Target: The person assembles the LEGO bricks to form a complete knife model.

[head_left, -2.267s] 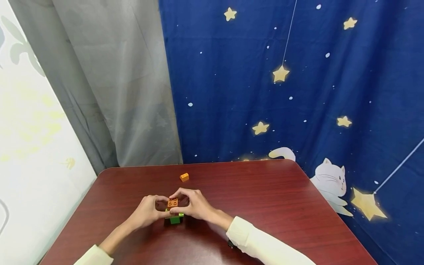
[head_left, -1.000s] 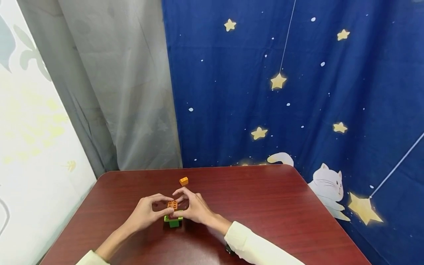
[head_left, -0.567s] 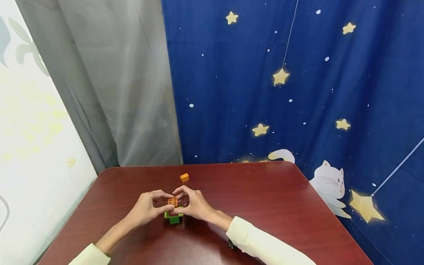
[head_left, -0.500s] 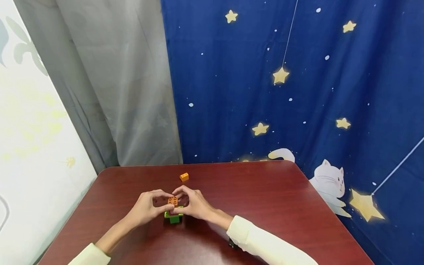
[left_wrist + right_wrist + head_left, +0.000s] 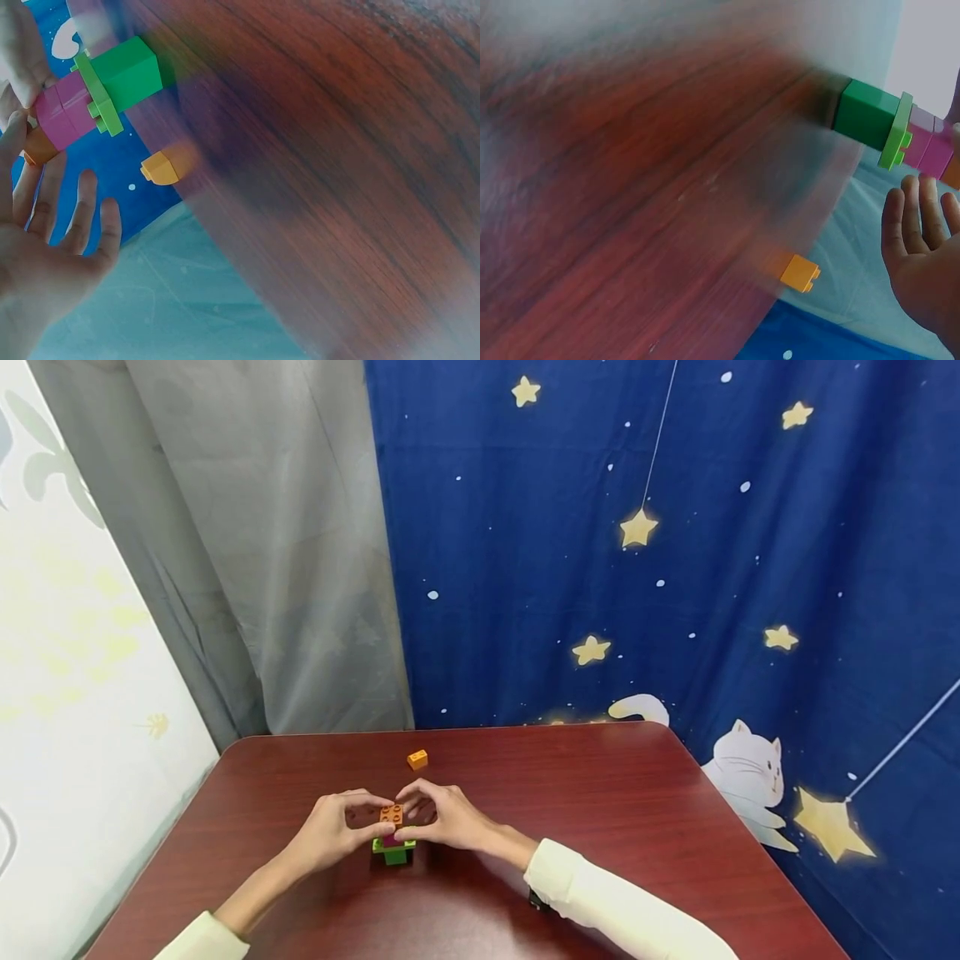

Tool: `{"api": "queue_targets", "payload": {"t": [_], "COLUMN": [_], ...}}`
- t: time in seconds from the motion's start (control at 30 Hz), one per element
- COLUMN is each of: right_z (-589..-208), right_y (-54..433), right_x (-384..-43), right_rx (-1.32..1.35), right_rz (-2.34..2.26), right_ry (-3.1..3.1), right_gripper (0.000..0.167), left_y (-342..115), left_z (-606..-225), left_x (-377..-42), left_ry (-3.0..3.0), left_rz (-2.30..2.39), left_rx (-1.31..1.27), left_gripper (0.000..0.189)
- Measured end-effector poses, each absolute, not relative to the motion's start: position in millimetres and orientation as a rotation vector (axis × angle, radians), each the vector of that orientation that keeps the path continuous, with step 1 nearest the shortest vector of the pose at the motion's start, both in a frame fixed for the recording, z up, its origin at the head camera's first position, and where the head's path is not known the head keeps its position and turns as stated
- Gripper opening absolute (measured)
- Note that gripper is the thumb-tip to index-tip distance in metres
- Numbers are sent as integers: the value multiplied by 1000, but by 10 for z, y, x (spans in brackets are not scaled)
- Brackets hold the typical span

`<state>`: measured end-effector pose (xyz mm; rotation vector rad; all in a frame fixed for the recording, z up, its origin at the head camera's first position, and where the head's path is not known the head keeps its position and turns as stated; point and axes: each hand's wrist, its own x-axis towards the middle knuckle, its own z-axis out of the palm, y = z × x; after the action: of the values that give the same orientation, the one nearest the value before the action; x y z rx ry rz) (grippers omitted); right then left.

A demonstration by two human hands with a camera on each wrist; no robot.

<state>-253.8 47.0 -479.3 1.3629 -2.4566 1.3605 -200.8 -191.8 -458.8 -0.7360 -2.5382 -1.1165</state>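
A small tower of toy building bricks stands on the table: a green brick (image 5: 395, 857) at the bottom, a light green plate (image 5: 97, 94) over it, magenta bricks (image 5: 64, 112) stacked above, and an orange brick (image 5: 392, 815) with studs on top. My left hand (image 5: 326, 835) pinches the orange brick between thumb and forefinger, its other fingers spread out. At the tower's right side is my right hand (image 5: 453, 820), its thumb and fingers parted and curved loosely beside the top bricks. In the right wrist view its fingers (image 5: 913, 217) are extended below the tower.
A yellow-orange brick (image 5: 417, 760) lies farther back on the dark red wooden table (image 5: 585, 810). Behind the table hang a grey curtain (image 5: 300, 610) and a blue curtain (image 5: 525, 543) with stars and a cat.
My right hand has drawn slightly to the right, and its thumb has come off the tower's front, so magenta now shows there. My left hand keeps its pinch on the orange brick.
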Motion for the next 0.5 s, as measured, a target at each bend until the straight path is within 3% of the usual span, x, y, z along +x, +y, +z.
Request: {"api": "queue_targets", "payload": {"t": [0.5], "right_z": [-4965], "right_y": [667], "right_x": [-2827], "right_rx": [1165], "right_rz": [1326], "right_ry": [-2529], "right_gripper": [49], "left_y": [-1901], "left_z": [-4579], "left_x": [-1972], "left_ry": [-2600], "left_rz": [-1180], "left_rx": [-645], "left_gripper": [29]}}
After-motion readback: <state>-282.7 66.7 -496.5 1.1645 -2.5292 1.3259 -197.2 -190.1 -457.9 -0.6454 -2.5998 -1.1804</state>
